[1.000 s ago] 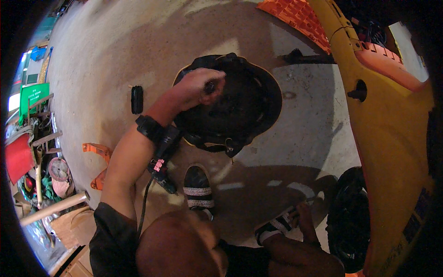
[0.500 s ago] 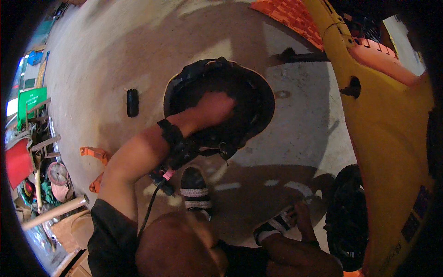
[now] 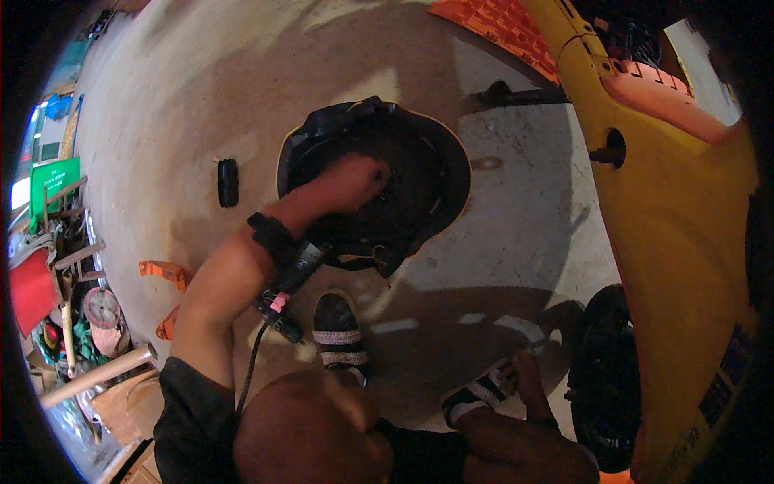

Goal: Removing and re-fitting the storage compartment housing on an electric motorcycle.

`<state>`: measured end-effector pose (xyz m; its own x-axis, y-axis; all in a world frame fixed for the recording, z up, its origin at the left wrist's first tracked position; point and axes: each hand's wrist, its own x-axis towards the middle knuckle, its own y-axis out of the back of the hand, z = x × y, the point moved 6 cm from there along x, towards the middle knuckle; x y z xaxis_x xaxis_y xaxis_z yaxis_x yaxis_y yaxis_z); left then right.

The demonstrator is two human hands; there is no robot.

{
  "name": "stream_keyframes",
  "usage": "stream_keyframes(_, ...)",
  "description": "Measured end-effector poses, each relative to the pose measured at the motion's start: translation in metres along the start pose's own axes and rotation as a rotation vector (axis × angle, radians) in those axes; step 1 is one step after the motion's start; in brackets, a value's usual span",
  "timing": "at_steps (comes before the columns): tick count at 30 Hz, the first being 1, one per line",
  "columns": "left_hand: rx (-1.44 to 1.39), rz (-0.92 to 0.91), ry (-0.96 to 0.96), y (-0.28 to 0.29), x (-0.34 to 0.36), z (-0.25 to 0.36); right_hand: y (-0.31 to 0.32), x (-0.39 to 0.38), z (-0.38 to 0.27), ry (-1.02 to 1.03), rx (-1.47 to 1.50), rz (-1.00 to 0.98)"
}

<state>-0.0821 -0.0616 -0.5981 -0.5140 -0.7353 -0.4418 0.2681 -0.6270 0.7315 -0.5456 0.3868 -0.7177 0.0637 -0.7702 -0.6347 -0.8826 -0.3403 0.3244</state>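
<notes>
A black hollow shell (image 3: 439,189) with a thin yellow rim lies open side up on the floor ahead of me. My left hand (image 3: 355,181) reaches into it, fingers curled in near its dark inner surface; what they pinch, if anything, is too dark to make out. Beneath my left forearm, against the shell's near edge, lies a dark corded tool (image 3: 300,270) that looks like a power drill, with a pink piece on it. Low on the right, my right hand (image 3: 528,379) hangs beside my striped sandal (image 3: 486,390), its fingers loosely stretched against it.
A yellow vehicle body panel (image 3: 669,242) and a black tyre (image 3: 609,379) stand close on the right. A black cylinder (image 3: 228,183) and an orange bracket (image 3: 164,272) lie to the left. Tools and boxes crowd the left edge, with a wooden handle (image 3: 105,375) sticking out.
My left hand has moved slightly left inside the shell, and its wrist has shifted off more of the corded tool. The shell appears a little further left. My right hand has barely moved.
</notes>
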Motion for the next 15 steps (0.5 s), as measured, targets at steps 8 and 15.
stream_keyframes(8,0.198,-0.048,-0.02,-0.019,-0.008,0.008,-0.005,0.012,-0.099,-0.42,0.33,-0.104)
stream_keyframes(15,0.29,-0.023,-0.074,-0.028,-0.007,0.011,-0.009,0.014,-0.093,-0.329,0.34,-0.029)
